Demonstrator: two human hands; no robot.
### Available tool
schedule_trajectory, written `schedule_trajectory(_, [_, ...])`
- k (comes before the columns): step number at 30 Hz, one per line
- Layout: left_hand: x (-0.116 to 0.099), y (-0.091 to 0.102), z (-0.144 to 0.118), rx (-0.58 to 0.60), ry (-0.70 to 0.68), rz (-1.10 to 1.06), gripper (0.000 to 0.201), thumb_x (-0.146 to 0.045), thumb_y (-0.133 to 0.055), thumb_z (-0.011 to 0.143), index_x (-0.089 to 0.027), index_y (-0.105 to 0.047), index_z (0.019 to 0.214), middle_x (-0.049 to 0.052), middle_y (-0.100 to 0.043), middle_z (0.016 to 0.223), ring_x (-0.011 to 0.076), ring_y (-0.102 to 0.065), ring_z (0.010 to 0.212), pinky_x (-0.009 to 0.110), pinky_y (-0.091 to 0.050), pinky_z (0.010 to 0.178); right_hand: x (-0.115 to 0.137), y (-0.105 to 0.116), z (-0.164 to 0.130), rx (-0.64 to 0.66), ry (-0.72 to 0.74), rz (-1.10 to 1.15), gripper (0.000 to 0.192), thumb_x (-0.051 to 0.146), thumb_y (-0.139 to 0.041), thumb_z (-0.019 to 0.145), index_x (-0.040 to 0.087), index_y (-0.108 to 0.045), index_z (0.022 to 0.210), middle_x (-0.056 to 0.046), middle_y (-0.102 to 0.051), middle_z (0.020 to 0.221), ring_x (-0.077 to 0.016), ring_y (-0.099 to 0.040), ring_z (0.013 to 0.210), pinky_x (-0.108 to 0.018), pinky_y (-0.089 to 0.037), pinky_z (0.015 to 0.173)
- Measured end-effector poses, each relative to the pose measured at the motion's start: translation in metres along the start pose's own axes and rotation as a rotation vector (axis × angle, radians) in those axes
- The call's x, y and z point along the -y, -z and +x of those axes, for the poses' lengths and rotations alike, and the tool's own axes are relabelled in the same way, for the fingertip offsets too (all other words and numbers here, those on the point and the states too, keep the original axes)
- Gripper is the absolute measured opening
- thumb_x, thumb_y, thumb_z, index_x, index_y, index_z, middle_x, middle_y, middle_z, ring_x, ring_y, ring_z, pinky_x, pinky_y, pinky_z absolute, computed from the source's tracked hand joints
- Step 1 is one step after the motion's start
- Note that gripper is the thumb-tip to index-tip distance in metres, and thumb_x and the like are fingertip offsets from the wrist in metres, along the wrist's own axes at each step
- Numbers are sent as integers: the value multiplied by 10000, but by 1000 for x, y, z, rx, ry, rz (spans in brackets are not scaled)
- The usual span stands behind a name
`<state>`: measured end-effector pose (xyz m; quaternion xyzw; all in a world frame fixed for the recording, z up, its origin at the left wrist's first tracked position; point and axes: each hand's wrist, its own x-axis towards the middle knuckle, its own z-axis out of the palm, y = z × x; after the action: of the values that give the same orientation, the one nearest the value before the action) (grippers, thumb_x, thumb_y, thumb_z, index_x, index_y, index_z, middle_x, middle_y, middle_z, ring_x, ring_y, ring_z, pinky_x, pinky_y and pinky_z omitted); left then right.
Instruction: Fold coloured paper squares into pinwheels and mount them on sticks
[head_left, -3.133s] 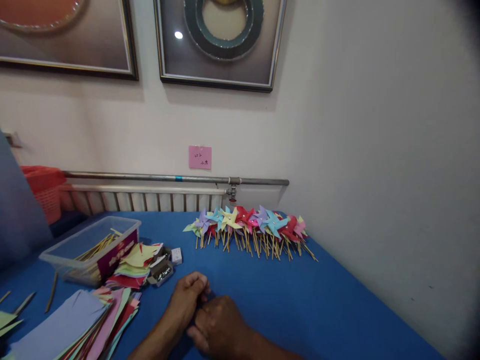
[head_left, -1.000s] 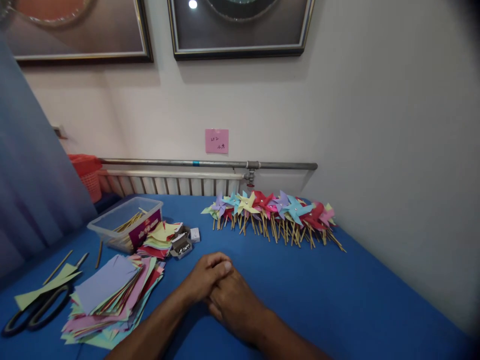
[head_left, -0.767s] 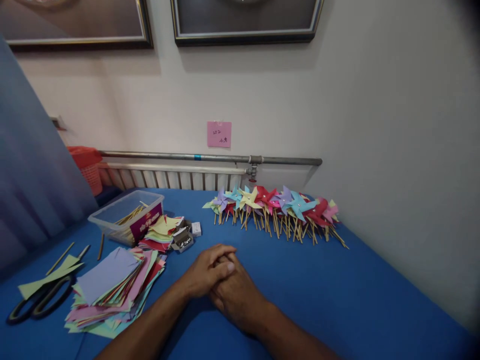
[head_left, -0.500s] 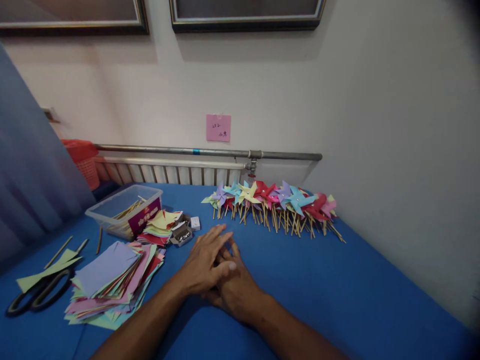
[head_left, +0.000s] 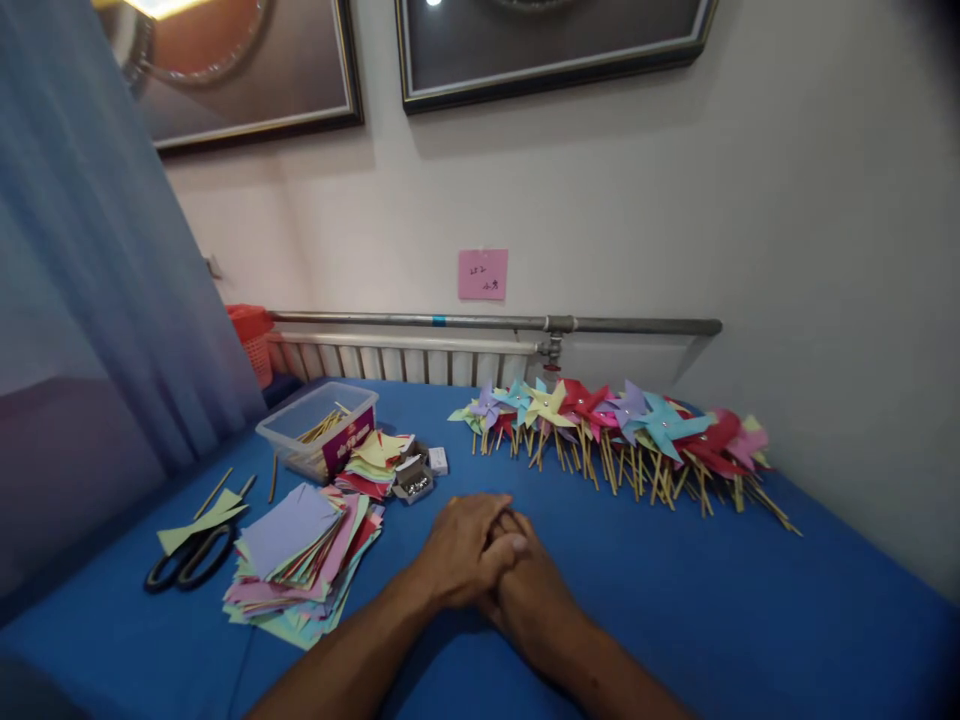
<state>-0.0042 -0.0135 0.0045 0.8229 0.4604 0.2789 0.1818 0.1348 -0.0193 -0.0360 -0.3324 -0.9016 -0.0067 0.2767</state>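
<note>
My left hand (head_left: 463, 550) and my right hand (head_left: 534, 592) are clasped over the blue table, fingers folded together and no object visible in them. The left lies partly over the right, hiding some of its fingers. Left of them is a stack of coloured paper sheets (head_left: 289, 540). Beyond the hands stand small boxes of shiny metal pieces (head_left: 414, 482), beside a smaller pile of cut paper (head_left: 379, 458). Finished paper pinwheels (head_left: 592, 415) on wooden sticks lie in a long row at the back right.
Behind the paper sits a clear plastic tub (head_left: 296, 440) holding sticks. Black-handled scissors (head_left: 196, 560) lie at the left under a pale green paper piece (head_left: 201, 522). A blue curtain (head_left: 135, 250) hangs on the left. A metal pipe (head_left: 480, 322) and radiator (head_left: 420, 362) run along the wall.
The fingers, loosely interlaced before, have folded closer into a clasp. The camera view has swung left and tilted, so the table things appear farther right and slightly lower.
</note>
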Motion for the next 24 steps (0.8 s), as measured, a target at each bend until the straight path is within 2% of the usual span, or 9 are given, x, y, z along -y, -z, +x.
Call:
schedule_trajectory(2, [-2, -1, 1, -1, 8, 14, 367, -371, -472, 941, -199, -683, 1187, 87, -729, 1160, 246, -636, 1078, 410, -431, 994, -1, 1, 1, 19, -1, 57, 503, 159, -603, 877, 209, -562, 1376, -134, -641, 1344, -309, -558, 1244, -501, -446, 1035])
schedule_trajectory(6, [-4, -1, 2, -8, 0, 77, 328, -374, -433, 961, -202, -711, 983, 69, -736, 980, 227, -645, 937, 365, -439, 888, -2, 1, 1, 59, -36, 127, 383, 148, -576, 878, 192, -658, 1249, -109, -719, 1207, -272, -642, 1116, -426, -494, 958])
schedule_trajectory(10, [-3, -2, 2, -2, -10, 50, 327, -357, -413, 974, -204, -699, 933, 60, -735, 940, 213, -652, 901, 323, -446, 832, -1, 2, 1, 87, -80, 206, 322, 158, -548, 893, 195, -703, 1173, -89, -745, 1168, -246, -676, 1078, -368, -519, 911])
schedule_trajectory(17, [1, -4, 3, -9, 25, 20, 331, -327, -391, 980, -209, -697, 939, 49, -733, 925, 195, -648, 871, 302, -448, 805, -3, 2, 1, 104, -104, 168, 304, 138, -599, 861, 210, -715, 1133, -77, -753, 1115, -247, -672, 1041, -379, -500, 924])
schedule_trajectory(21, [5, -5, 4, -78, 63, 48, 347, -333, -378, 988, -198, -694, 942, 57, -726, 915, 194, -642, 859, 303, -445, 797, -6, 2, -1, 43, -116, 127, 254, 153, -591, 885, 205, -697, 1110, -91, -735, 1093, -252, -651, 1052, -387, -495, 923])
schedule_trajectory(24, [11, -5, 6, -146, 119, 133, 333, -309, -380, 987, -193, -678, 896, 64, -711, 891, 198, -634, 849, 306, -431, 778, -8, 5, 0, 17, -170, 154, 161, 125, -575, 892, 201, -686, 980, -75, -725, 1009, -237, -657, 972, -370, -504, 881])
